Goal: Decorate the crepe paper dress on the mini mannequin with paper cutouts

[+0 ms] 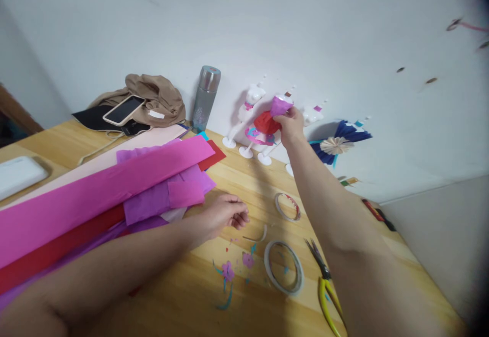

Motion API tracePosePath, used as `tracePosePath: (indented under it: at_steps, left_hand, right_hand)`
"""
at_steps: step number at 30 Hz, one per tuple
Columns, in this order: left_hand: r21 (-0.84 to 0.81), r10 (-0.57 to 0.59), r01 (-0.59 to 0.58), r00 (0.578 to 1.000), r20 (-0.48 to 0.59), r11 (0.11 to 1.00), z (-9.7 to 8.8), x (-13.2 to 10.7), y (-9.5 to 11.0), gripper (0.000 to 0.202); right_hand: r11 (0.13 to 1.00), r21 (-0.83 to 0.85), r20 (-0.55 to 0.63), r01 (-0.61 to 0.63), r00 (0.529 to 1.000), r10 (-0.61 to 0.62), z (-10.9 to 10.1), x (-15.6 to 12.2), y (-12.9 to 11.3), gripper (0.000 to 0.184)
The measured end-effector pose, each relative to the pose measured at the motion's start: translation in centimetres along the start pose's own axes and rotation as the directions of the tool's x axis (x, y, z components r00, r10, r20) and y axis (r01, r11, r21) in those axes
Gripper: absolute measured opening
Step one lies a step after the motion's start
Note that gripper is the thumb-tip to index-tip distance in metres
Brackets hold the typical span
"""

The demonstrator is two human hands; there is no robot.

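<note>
My right hand [291, 124] reaches to the far edge of the wooden table [252, 184] and is closed on a white figurine dressed in red and purple crepe paper [269, 118], near the wall. Another white figurine [248, 107] stands just left of it. My left hand [225, 213] rests on the table with its fingers curled loosely inward, and nothing shows in them. It lies next to a stack of pink, purple and red crepe paper sheets [114, 189].
Two tape rolls [284, 267] [288, 207] and yellow-handled scissors [324, 286] lie near my right forearm, among paper scraps [229, 270]. A metal bottle [205, 97], a brown cloth with a phone [124, 110] on it, and a blue paper fan [340, 143] sit along the wall.
</note>
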State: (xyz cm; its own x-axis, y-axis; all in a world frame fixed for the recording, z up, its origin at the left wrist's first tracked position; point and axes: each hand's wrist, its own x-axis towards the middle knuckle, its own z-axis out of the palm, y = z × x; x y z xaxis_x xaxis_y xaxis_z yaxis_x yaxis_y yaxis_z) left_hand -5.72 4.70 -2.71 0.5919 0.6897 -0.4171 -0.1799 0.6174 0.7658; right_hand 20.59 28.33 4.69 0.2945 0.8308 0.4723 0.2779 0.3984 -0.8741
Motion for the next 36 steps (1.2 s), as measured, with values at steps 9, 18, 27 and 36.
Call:
tracePosePath:
  at_steps: [9, 18, 27, 36]
  left_hand:
    - [0.002, -0.01, 0.011, 1.0, -0.024, 1.0, 0.4, -0.3, 0.4, 0.027]
    - [0.019, 0.009, -0.009, 1.0, -0.017, 1.0, 0.2, 0.0, 0.1, 0.022]
    - [0.03, 0.025, -0.025, 1.0, 0.013, 0.999, -0.1, 0.1, -0.1, 0.02]
    - [0.034, 0.02, -0.02, 1.0, 0.003, 0.999, 0.1, -0.1, 0.0, 0.02]
  right_hand:
    - [0.999, 0.012, -0.034, 0.035, 0.999, -0.034, 0.1, -1.6, -1.0, 0.03]
    - [0.997, 0.04, -0.256, -0.067, 0.964, 0.075, -2.6, -6.1, -0.2, 0.035]
    - [0.882, 0.181, -0.265, -0.435, 0.842, 0.47, -3.4, -11.6, -0.5, 0.023]
    - [0.589, 0.388, -0.007, -0.709, 0.637, 0.771, -0.8, -10.3, -1.0, 0.027]
